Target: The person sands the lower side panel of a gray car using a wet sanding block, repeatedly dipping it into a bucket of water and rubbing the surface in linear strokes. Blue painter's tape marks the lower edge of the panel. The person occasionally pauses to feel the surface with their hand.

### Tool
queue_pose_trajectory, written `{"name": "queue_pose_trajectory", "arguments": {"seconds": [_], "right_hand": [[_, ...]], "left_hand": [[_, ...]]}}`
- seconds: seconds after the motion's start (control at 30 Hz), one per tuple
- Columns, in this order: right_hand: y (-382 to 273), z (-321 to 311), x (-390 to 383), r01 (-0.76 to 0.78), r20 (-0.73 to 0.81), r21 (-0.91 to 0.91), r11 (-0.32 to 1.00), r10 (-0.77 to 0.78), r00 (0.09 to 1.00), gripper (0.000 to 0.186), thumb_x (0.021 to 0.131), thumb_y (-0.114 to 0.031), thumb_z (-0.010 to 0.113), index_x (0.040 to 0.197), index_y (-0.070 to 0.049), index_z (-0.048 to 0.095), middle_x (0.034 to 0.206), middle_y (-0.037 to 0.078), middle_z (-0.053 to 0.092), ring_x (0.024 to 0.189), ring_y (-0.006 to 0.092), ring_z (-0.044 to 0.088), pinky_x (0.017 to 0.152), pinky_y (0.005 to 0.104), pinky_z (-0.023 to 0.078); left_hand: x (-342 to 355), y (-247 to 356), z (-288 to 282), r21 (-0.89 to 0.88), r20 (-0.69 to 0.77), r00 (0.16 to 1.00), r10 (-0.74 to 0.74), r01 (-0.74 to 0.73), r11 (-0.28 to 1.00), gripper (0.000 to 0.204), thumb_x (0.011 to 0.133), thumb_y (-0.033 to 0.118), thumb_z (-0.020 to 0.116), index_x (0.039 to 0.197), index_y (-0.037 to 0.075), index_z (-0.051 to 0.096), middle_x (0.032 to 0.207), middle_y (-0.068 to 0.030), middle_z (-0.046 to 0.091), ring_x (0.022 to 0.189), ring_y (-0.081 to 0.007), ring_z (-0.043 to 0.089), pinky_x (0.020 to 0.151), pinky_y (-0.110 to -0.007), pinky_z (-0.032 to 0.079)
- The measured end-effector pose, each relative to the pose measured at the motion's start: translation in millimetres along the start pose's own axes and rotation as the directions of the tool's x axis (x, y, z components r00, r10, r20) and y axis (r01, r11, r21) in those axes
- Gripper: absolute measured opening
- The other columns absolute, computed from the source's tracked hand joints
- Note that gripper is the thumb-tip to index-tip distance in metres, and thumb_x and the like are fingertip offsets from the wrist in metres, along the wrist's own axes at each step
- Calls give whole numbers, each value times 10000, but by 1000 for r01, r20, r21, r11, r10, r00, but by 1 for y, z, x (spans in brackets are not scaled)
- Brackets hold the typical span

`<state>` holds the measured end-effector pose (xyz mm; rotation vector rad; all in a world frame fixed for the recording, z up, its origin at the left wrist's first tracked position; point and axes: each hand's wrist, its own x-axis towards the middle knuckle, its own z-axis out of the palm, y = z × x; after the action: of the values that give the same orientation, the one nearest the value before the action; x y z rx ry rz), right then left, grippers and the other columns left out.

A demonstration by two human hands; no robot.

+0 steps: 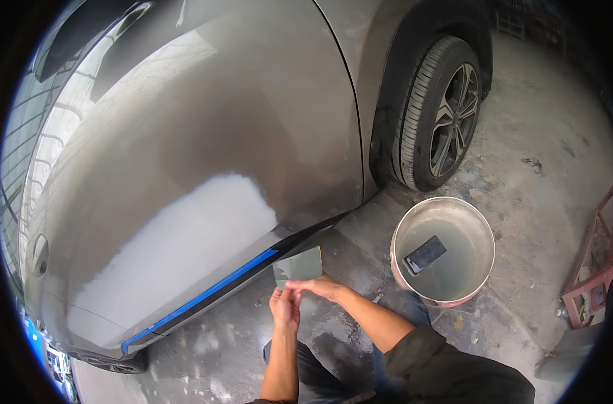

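Note:
A small grey-green sheet of sandpaper (300, 265) is held up in front of the car's lower door edge. My left hand (284, 308) pinches its lower left corner, fingers closed. My right hand (324, 287) comes in from the right, its fingers closed along the sheet's bottom edge and meeting the left fingertips. Beyond the sheet, the grey-brown car door (286, 135) carries a broad whitish, matt patch (192, 229). Blue masking tape (205, 297) runs along the door's bottom edge. The sheet is apart from the patch.
To my right stands a round bucket (493, 259) of cloudy water, with a dark rectangular block (424, 255) in it. The car's wheel (441, 114) is behind the bucket. A reddish metal frame (589, 276) stands at the far right. The concrete floor (522, 182) is stained and wet in places.

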<state>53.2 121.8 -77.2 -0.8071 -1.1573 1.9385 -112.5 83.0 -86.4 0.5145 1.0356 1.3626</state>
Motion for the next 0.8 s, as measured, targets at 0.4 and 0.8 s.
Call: {"name": "queue_pose_trajectory", "arguments": {"seconds": [0.4, 0.8], "right_hand": [[-8, -31, 15, 42, -526, 314, 948, 138, 839, 420, 1031, -216, 608, 1325, 81, 571, 1270, 203, 665, 1063, 325, 714, 893, 473, 621], [-137, 6, -19, 618, -121, -632, 468, -847, 518, 414, 988, -14, 542, 1389, 23, 636, 1458, 221, 609, 1343, 354, 598, 1127, 400, 474]], "left_hand": [[-3, 166, 55, 848, 456, 731, 508, -531, 3, 232, 981, 124, 738, 1189, 28, 705, 1030, -88, 785, 894, -157, 727, 731, -282, 583], [13, 426, 125, 236, 969, 50, 240, 73, -969, 568, 1077, 363, 441, 1587, 114, 431, 1702, -156, 307, 1593, -327, 241, 1301, -502, 132]]}}
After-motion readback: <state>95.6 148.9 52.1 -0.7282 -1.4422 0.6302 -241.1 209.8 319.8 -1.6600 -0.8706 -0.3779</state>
